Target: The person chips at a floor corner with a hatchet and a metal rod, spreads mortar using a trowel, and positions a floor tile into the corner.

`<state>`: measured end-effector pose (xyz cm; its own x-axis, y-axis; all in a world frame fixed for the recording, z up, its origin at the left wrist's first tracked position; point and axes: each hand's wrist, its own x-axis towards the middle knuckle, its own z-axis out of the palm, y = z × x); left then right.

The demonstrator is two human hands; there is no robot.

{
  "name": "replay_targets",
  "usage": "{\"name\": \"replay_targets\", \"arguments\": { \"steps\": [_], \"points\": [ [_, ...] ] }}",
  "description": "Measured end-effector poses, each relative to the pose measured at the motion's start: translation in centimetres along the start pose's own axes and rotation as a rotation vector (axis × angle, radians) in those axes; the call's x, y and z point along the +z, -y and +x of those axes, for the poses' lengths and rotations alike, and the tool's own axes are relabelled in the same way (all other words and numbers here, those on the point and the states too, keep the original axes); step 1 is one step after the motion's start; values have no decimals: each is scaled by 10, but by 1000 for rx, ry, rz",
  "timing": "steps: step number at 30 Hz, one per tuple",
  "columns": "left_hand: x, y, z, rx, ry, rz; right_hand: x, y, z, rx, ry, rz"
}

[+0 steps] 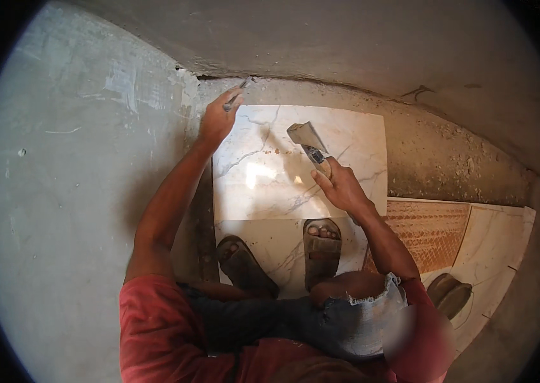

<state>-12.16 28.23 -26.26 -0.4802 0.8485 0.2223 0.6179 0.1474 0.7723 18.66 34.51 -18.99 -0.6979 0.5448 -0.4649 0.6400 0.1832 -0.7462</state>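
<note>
The left hand is up at the far left corner of the marble-patterned tile, its fingers wrapped around a thin metal tool — a chisel or a nail, too small to tell which. The tool's long axis slants up and to the right, its tip touching or just short of the rough seam where the grey wall meets the floor. The right hand hangs over the middle-right of the same tile, fingers clamped on the handle of a trowel; its blade points up and to the left, toward the left hand, and seems to sit just above the tile face or resting on it — the view does not settle which. So the two tools lie apart, the trowel's long axis aimed roughly at the corner that the left hand works, and the left hand is clearly the nearer to that corner. The person squats on a second laid tile nearer the body, both sandalled feet on it, with bare gritty mortar bed to the right and an upturned tile's ribbed orange back beside it.
</note>
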Motion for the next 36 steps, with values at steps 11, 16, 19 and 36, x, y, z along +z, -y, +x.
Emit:
{"name": "replay_targets", "arguments": {
  "steps": [11,16,19,36],
  "points": [
    [15,-1,1,-388,90,-250,17,-7,-1,-114,45,-65],
    [18,-18,4,-848,46,-1423,15,-7,-4,-70,47,-72],
    [32,-8,-3,-989,-162,-1241,14,-7,-5,-36,60,-89],
    [57,-38,-15,-971,149,-1045,16,-6,-7,-59,50,-104]
  ]
}}
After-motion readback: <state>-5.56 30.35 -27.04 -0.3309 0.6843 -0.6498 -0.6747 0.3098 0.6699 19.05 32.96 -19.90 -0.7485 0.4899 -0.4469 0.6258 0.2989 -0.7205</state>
